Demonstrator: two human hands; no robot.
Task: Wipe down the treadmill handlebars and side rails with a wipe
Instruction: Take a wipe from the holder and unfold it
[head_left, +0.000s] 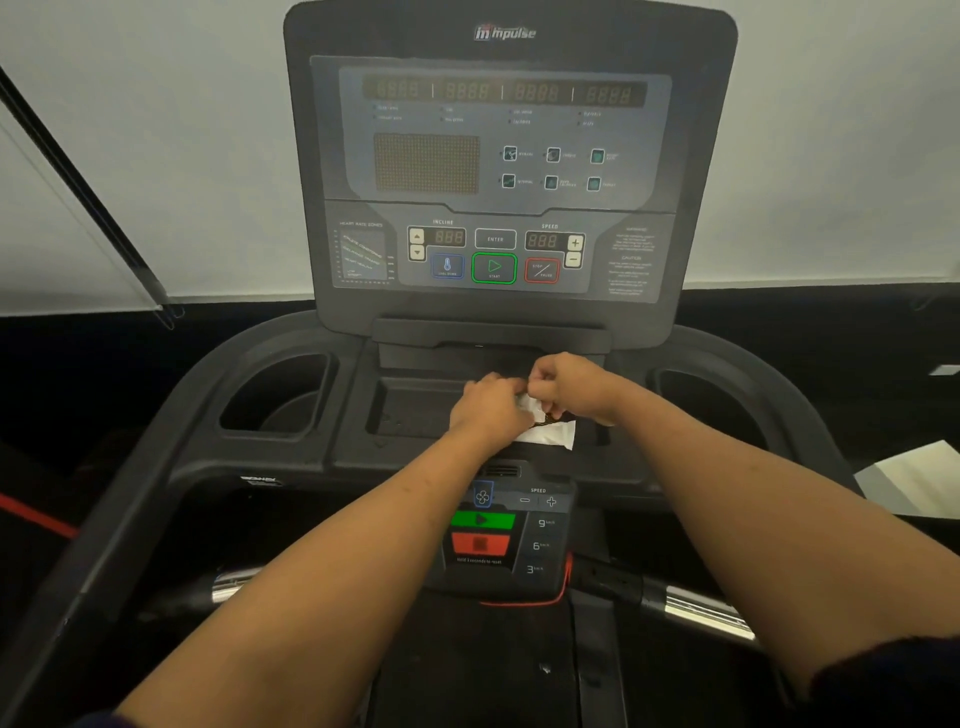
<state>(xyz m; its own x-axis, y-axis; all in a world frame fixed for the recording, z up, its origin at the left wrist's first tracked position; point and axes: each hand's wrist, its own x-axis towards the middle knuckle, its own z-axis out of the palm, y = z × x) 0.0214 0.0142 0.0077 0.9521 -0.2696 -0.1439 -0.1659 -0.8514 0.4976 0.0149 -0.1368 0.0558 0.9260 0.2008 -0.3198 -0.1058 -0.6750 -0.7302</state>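
Pinching a white wipe packet (551, 435) from both ends, the left hand (488, 410) and right hand (566, 387) meet just below the console (498, 171), over the shallow tray at its foot. The left fingers are curled down on the packet's left end. The right fingers and thumb are closed together on its upper edge, knuckles up. The packet's lower right corner juts out free — whether it is torn open cannot be told. Further below the console, nearer the person, the chrome handlebars (701, 610) run out to either side of a small control pad (493, 530) — well apart from both hands.
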